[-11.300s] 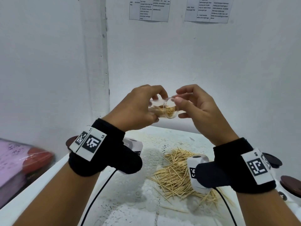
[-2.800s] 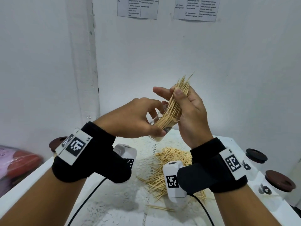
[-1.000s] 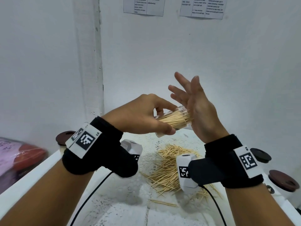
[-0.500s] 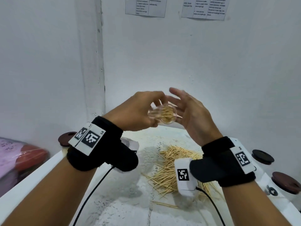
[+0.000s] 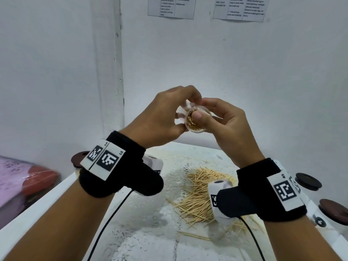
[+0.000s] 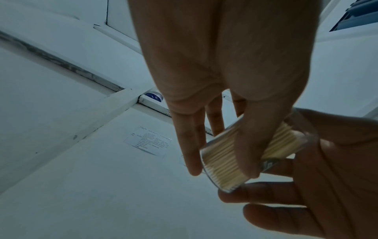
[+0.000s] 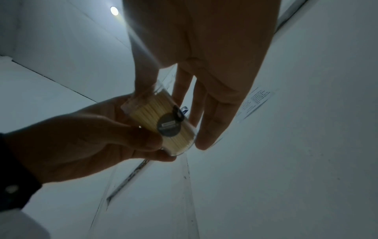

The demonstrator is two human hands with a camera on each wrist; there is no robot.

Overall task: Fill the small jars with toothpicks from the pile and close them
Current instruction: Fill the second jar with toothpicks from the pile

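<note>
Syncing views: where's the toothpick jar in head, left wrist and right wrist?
Head: jar centre, above the pile, mouth toward camera.
Left wrist: jar lower right, under the thumb.
Right wrist: jar centre-left, round dark sticker showing.
Shared landmark: left hand gripping it, right hand at its mouth.

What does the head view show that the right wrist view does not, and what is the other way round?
Only the head view shows the loose toothpick pile on the table, the brown-lidded jars at its right edge and the jar's open mouth. Only the right wrist view shows the round dark sticker on the jar's side. Both show the left hand and right hand holding one clear jar packed with toothpicks.
</note>
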